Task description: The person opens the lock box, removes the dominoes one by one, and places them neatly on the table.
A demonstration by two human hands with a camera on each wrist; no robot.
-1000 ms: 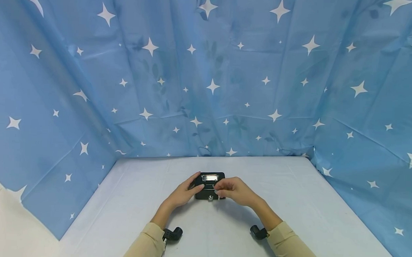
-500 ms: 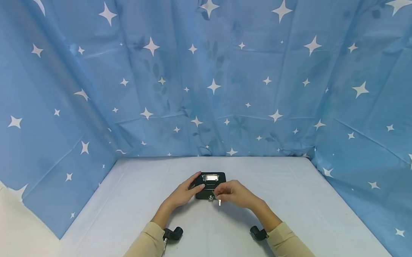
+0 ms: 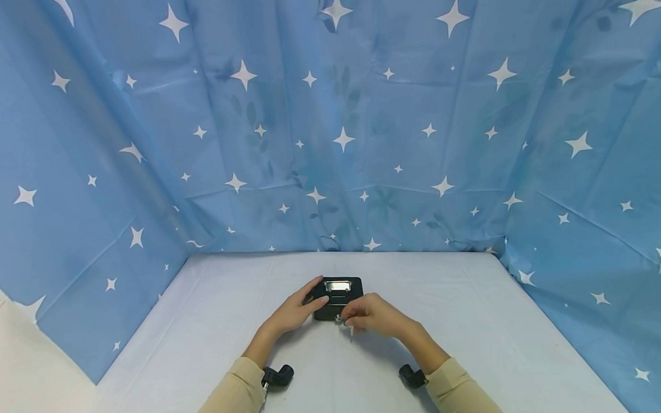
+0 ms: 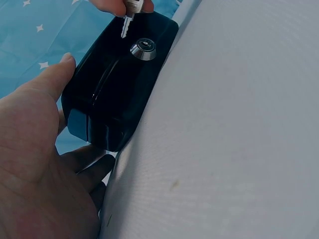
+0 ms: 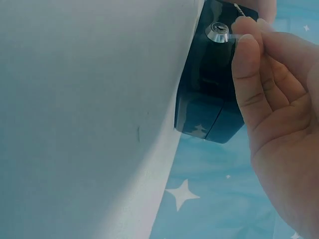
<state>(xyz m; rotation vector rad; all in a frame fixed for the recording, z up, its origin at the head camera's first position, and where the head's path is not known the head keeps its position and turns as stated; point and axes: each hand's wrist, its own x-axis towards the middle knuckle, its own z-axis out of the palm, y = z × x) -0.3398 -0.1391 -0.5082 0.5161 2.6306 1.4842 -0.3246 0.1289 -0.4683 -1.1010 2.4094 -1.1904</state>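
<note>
A black cash box [image 3: 327,312] with a shiny carry handle [image 3: 337,286] in its lid sits on the table. Its round silver lock [image 4: 143,49] is on the front face. My left hand [image 3: 293,308] grips the box's left end, thumb on the lid and the other fingers along the side. My right hand [image 3: 378,316] pinches a small silver key [image 4: 127,24] just in front of the box, its toothed blade close to the lock but apart from it. A second pale metal piece [image 3: 351,330] hangs below the right fingers. The right fingertips partly hide the key in the right wrist view.
A white cloth [image 3: 281,375] covers the table. Blue curtains [image 3: 290,108] with white stars stand behind it and on both sides. Each wrist bears a small black camera, the left one [image 3: 278,375] and the right one [image 3: 412,376].
My right hand has come down from over the box's right front part to beside the lock, drawing the key forward. The left hand and the box have stayed put.
</note>
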